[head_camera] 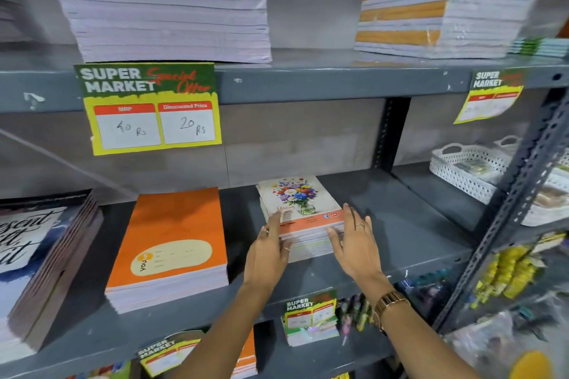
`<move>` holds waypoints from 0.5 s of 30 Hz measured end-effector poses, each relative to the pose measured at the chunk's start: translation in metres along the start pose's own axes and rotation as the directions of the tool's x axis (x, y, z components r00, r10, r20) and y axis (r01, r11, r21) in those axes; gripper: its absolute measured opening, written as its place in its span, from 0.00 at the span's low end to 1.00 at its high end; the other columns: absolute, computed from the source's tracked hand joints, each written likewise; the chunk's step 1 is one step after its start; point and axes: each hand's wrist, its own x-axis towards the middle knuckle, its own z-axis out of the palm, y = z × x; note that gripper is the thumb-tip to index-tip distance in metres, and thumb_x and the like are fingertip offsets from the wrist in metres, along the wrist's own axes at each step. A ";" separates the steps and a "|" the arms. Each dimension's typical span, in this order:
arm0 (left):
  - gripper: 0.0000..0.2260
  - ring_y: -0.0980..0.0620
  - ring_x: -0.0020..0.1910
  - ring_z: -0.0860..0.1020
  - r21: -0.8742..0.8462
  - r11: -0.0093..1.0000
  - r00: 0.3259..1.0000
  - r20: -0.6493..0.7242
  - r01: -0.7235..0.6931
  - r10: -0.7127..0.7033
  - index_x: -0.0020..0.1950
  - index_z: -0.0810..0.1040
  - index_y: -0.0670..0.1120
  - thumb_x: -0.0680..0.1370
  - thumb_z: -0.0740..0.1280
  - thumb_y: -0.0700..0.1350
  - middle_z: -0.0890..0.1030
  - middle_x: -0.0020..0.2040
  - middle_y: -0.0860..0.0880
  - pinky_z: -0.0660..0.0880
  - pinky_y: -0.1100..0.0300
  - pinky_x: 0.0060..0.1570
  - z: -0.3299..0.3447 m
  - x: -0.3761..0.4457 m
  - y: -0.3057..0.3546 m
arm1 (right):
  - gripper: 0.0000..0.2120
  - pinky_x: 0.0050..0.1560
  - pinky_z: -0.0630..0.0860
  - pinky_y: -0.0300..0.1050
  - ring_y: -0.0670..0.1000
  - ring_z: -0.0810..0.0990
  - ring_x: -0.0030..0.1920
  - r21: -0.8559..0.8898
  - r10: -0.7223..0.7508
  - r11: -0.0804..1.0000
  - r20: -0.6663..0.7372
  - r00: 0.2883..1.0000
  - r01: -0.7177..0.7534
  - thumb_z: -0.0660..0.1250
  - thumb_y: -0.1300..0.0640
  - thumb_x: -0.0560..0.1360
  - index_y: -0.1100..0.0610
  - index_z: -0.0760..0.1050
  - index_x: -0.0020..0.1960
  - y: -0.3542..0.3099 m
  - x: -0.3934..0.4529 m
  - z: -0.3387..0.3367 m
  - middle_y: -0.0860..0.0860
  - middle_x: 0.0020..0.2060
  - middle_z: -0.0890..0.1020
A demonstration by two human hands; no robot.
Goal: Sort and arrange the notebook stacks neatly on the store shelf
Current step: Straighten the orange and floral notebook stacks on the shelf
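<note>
A small stack of flower-cover notebooks (pixel 297 197) lies on the grey middle shelf (pixel 400 224). My left hand (pixel 269 251) rests against the stack's front left corner, thumb on the top cover. My right hand (pixel 354 240) is flat against the stack's right front side, fingers spread. Left of it lies a stack of orange notebooks (pixel 172 243), and at the far left a dark-covered stack with script lettering (pixel 40 258). On the upper shelf stand a tall pale stack (pixel 166 3) and a wrapped orange-and-white stack (pixel 440 12).
A price sign (pixel 152 108) hangs from the upper shelf edge, another sign (pixel 492 95) at the right. White perforated baskets (pixel 474 169) sit on the neighbouring shelf behind a slotted upright (pixel 517 184). Small goods and price tags (pixel 309 312) fill the lower shelves.
</note>
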 end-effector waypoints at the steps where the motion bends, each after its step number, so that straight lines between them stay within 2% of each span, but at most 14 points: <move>1: 0.31 0.48 0.51 0.81 -0.041 0.999 1.000 -0.003 0.018 -0.018 0.73 0.52 0.53 0.76 0.66 0.46 0.78 0.61 0.45 0.81 0.53 0.46 -0.001 0.000 0.000 | 0.29 0.76 0.50 0.52 0.56 0.65 0.72 0.011 0.003 1.000 0.004 1.000 -0.003 0.56 0.48 0.80 0.63 0.56 0.74 0.000 0.000 0.000 0.60 0.70 0.68; 4: 0.33 0.47 0.52 0.81 -0.192 0.980 0.998 -0.004 0.054 -0.056 0.73 0.55 0.53 0.73 0.68 0.49 0.79 0.60 0.46 0.81 0.48 0.48 -0.007 0.000 0.001 | 0.27 0.76 0.52 0.51 0.56 0.70 0.68 0.045 0.008 0.999 0.004 1.000 -0.008 0.57 0.50 0.80 0.63 0.56 0.73 -0.001 -0.001 0.001 0.59 0.66 0.74; 7: 0.32 0.45 0.58 0.78 -0.293 0.955 0.999 0.010 0.049 -0.048 0.73 0.56 0.51 0.73 0.68 0.50 0.78 0.63 0.46 0.80 0.45 0.51 -0.013 -0.001 0.004 | 0.27 0.77 0.51 0.50 0.55 0.70 0.67 0.068 0.008 0.998 0.011 1.000 -0.009 0.56 0.51 0.80 0.62 0.55 0.74 -0.002 -0.002 0.002 0.58 0.64 0.74; 12: 0.31 0.45 0.63 0.75 -0.377 0.925 0.998 0.006 0.058 -0.060 0.72 0.58 0.49 0.73 0.69 0.39 0.75 0.65 0.44 0.77 0.48 0.55 -0.014 0.007 0.006 | 0.26 0.77 0.52 0.50 0.55 0.71 0.66 0.105 0.023 0.994 -0.008 1.000 -0.022 0.56 0.52 0.80 0.62 0.56 0.73 -0.003 -0.001 0.002 0.57 0.63 0.74; 15: 0.30 0.47 0.64 0.73 -0.457 0.886 0.996 0.002 0.078 -0.087 0.70 0.61 0.47 0.72 0.70 0.36 0.75 0.65 0.44 0.75 0.50 0.58 -0.014 0.010 0.006 | 0.25 0.76 0.52 0.49 0.55 0.72 0.66 0.098 0.029 0.995 -0.019 0.999 -0.027 0.56 0.53 0.80 0.62 0.57 0.73 -0.002 -0.002 0.001 0.58 0.63 0.75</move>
